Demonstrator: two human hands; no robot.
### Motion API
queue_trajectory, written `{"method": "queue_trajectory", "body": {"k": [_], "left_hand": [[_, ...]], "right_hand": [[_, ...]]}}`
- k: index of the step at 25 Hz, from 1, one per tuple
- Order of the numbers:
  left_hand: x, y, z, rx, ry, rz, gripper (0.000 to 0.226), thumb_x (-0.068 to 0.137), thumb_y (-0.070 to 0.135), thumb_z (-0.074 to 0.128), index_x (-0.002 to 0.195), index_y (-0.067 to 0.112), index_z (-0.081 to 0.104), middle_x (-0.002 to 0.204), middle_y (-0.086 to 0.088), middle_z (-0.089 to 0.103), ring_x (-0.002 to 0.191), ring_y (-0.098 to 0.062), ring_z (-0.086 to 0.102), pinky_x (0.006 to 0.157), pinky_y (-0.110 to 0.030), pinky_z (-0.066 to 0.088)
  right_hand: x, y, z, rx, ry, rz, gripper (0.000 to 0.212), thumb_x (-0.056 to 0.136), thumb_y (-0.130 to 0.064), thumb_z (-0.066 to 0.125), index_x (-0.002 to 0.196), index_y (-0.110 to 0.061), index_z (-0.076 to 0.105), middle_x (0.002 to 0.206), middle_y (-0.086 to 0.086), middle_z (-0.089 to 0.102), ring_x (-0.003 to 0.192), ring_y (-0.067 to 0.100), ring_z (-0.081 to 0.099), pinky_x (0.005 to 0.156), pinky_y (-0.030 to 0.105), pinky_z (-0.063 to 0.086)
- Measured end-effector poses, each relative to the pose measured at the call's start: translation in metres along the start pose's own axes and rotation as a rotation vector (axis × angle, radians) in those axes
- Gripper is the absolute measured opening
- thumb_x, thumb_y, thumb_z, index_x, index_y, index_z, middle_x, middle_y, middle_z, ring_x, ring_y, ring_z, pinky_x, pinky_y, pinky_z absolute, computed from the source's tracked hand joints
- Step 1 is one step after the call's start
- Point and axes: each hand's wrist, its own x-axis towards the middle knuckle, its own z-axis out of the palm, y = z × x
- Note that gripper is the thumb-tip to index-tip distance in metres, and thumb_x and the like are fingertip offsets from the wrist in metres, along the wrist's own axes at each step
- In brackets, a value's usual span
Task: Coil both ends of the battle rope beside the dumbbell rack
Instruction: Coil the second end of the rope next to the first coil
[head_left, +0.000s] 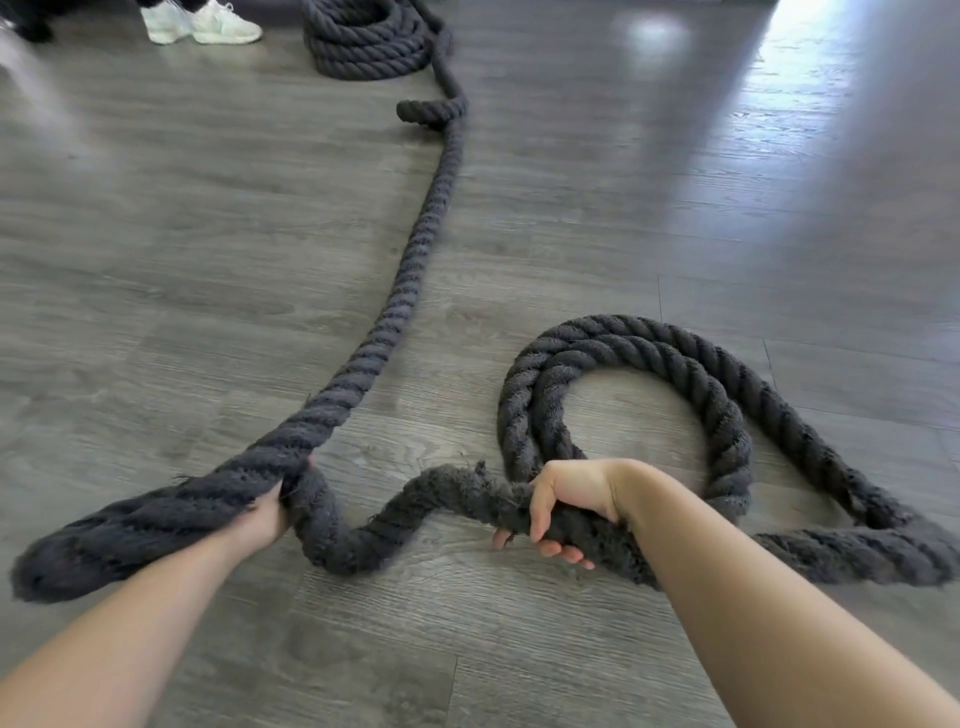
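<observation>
**Battle rope, second end: coiling under way**

Item: one battle rope (410, 260), thick, dark, frayed in places, lying on the grey plank floor (675, 208). It runs from the far edge of the floor down to the near edge, where both hands hold it.

Step in hand (judged): the far end looks finished, so the work is on the near end, with its coil only begun.

Count:
- Finished coil (369, 39): one, several turns stacked, at the far edge of the floor.
- Started coil (639, 384): one, about two loose turns laid flat, toward the near right of the floor.
- Small stray kink (428, 109): one, just on the near side of the finished coil.
- Hands: two, both bare.
- White shoes (200, 23): two, another person's, at the far left corner.
- Dumbbell rack: none in view.

Hands:
- Left hand (262, 517): fingers hidden under the rope, apparently gripping it where the long straight run bends low and left.
- Right hand (563, 506): fingers wrapped fully round the rope, just beside the started coil.

Between the hands the rope sags in one S-shaped bend, touching the floor.

Next move calls for (judged): feeding the slack rightward and laying another turn onto the started coil; the rope looks heavy and stiff, so short pulls suit it.
</observation>
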Motion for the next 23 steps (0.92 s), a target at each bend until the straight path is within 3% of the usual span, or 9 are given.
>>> {"method": "queue_trajectory", "body": {"k": [6, 8, 10, 12, 14, 17, 19, 21, 23], "left_hand": [[-0.044, 0.064, -0.033, 0.406, -0.396, -0.14, 0.071, 0.098, 0.022, 0.045, 0.155, 0.0, 0.008, 0.163, -0.024, 0.005, 0.151, -0.034, 0.008, 0.119, -0.035, 0.011], [-0.063, 0.093, -0.05, 0.449, -0.531, -0.118, 0.052, 0.092, 0.025, 0.051, 0.137, 0.0, 0.043, 0.15, -0.025, 0.038, 0.14, -0.032, 0.035, 0.11, -0.032, 0.03], [-0.075, 0.117, -0.052, 0.48, -0.546, -0.033, 0.024, 0.092, 0.031, 0.052, 0.097, 0.009, 0.06, 0.113, -0.014, 0.065, 0.104, -0.026, 0.061, 0.081, -0.028, 0.044], [-0.083, 0.146, -0.054, 0.59, -0.388, 0.047, 0.026, 0.094, 0.034, 0.048, 0.088, 0.011, 0.059, 0.106, -0.01, 0.068, 0.096, -0.027, 0.066, 0.072, -0.029, 0.044], [-0.089, 0.161, -0.033, 0.734, -0.172, 0.212, 0.024, 0.091, 0.037, 0.059, 0.096, 0.015, 0.068, 0.104, -0.006, 0.071, 0.096, -0.027, 0.069, 0.069, -0.032, 0.046], [-0.092, 0.178, 0.006, 0.808, -0.059, 0.591, 0.027, 0.053, 0.014, 0.087, 0.068, 0.017, 0.065, 0.068, -0.005, 0.064, 0.06, -0.026, 0.065, 0.042, -0.028, 0.043], [-0.084, 0.178, 0.028, 0.787, -0.145, 0.801, 0.023, 0.065, 0.014, 0.073, 0.086, 0.014, 0.063, 0.091, -0.01, 0.059, 0.084, -0.028, 0.061, 0.06, -0.038, 0.051], [-0.079, 0.181, 0.048, 0.789, -0.352, 0.827, 0.043, 0.083, 0.029, 0.042, 0.119, 0.013, 0.06, 0.119, -0.009, 0.054, 0.116, -0.028, 0.048, 0.107, -0.05, 0.036], [-0.079, 0.181, 0.061, 0.718, -0.478, 0.794, 0.048, 0.092, 0.039, 0.031, 0.127, 0.018, 0.057, 0.125, -0.007, 0.056, 0.122, -0.027, 0.047, 0.113, -0.049, 0.027]], "right_hand": [[0.005, 0.002, 0.0, -0.021, 0.078, 0.056, 0.075, 0.07, -0.011, 0.059, 0.138, 0.018, 0.044, 0.063, 0.013, 0.051, 0.046, 0.025, 0.046, 0.052, 0.031, 0.043], [0.006, 0.008, 0.008, -0.053, 0.083, 0.078, 0.052, 0.078, -0.006, 0.055, 0.123, 0.02, 0.055, 0.059, 0.012, 0.052, 0.045, 0.024, 0.045, 0.055, 0.034, 0.041], [0.01, 0.015, 0.018, -0.096, 0.099, 0.133, 0.041, 0.086, 0.001, 0.049, 0.121, 0.019, 0.057, 0.055, 0.01, 0.055, 0.045, 0.024, 0.044, 0.057, 0.034, 0.039], [0.019, 0.019, 0.026, -0.156, 0.128, 0.194, 0.048, 0.084, 0.001, 0.051, 0.128, 0.018, 0.054, 0.059, 0.012, 0.055, 0.05, 0.024, 0.046, 0.058, 0.033, 0.04], [0.031, 0.022, 0.029, -0.217, 0.152, 0.234, 0.043, 0.076, 0.0, 0.057, 0.116, 0.016, 0.062, 0.065, 0.016, 0.052, 0.054, 0.026, 0.048, 0.062, 0.035, 0.042], [0.043, 0.026, 0.034, -0.307, 0.171, 0.271, 0.023, 0.074, 0.003, 0.059, 0.097, 0.005, 0.061, 0.065, 0.018, 0.051, 0.053, 0.027, 0.05, 0.063, 0.035, 0.045], [0.049, 0.026, 0.041, -0.393, 0.164, 0.306, 0.016, 0.078, 0.005, 0.059, 0.093, 0.005, 0.061, 0.064, 0.019, 0.053, 0.052, 0.028, 0.051, 0.065, 0.036, 0.047], [0.051, 0.026, 0.045, -0.476, 0.214, 0.311, 0.004, 0.079, 0.004, 0.062, 0.083, 0.006, 0.062, 0.057, 0.018, 0.057, 0.051, 0.028, 0.052, 0.065, 0.034, 0.047], [0.049, 0.027, 0.048, -0.502, 0.301, 0.302, 0.004, 0.076, 0.002, 0.066, 0.077, 0.004, 0.062, 0.06, 0.017, 0.058, 0.053, 0.027, 0.053, 0.062, 0.032, 0.047]]}}
